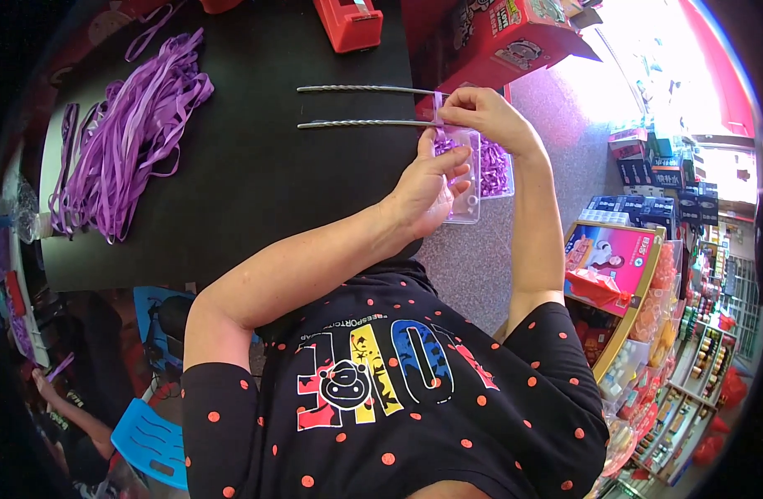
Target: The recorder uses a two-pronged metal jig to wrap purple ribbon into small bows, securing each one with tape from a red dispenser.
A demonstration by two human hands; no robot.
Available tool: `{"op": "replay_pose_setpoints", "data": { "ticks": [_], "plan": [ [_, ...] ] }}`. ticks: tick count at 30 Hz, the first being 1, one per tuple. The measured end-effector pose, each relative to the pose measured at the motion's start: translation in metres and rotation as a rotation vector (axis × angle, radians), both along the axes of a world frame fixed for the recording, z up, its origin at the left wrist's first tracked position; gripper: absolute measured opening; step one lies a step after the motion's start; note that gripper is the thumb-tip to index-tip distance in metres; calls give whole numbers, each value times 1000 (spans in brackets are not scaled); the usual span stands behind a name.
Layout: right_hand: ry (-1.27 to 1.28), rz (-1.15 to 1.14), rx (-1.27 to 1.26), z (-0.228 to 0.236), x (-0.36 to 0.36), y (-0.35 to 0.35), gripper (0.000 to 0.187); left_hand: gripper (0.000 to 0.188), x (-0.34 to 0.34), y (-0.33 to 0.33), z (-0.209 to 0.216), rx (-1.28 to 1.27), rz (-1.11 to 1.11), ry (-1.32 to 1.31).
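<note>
Two twisted metal rods lie parallel across the table's right edge. A narrow purple ribbon is looped around both near their right ends. My right hand comes from the right, its thumb and forefinger pinched on the ribbon beside the rods. Just below the nearer rod, my left hand holds the ribbon's lower part between thumb and forefinger, its other fingers loosely curled. Under the hands, beyond the table edge, stands a clear plastic box with many small purple ribbon pieces; my hands partly hide it.
A heap of long purple ribbons lies on the left of the black table. At the far edge sits a red tape dispenser. A red carton stands far right, near stocked shelves. Another person's hand shows at lower left by a blue stool.
</note>
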State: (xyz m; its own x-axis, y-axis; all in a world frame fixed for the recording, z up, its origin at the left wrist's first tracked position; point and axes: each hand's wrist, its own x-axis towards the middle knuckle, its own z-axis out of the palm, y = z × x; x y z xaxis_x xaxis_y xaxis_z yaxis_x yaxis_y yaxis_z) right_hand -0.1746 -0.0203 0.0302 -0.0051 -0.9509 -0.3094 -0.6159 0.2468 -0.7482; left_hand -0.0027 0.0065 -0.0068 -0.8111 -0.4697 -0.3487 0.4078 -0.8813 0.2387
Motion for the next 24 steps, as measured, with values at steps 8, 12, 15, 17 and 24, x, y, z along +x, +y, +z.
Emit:
{"op": "replay_pose_setpoints", "data": {
  "ticks": [8,12,15,17,24],
  "plan": [
    [-4,-168,29,-8,9,8,33,62,2,-1,0,8,-20,10],
    [-780,-439,101,-32,-1,21,38,59,4,-3,1,16,-23,40],
    [-1049,-523,119,-66,-5,26,39,58,5,-2,3,26,-36,54],
    [-1080,-455,121,-85,-5,20,39,78,6,-1,5,1,-58,38],
    [-1509,-33,49,-111,5,-5,40,82,9,-3,6,26,-61,48]
  ]
}}
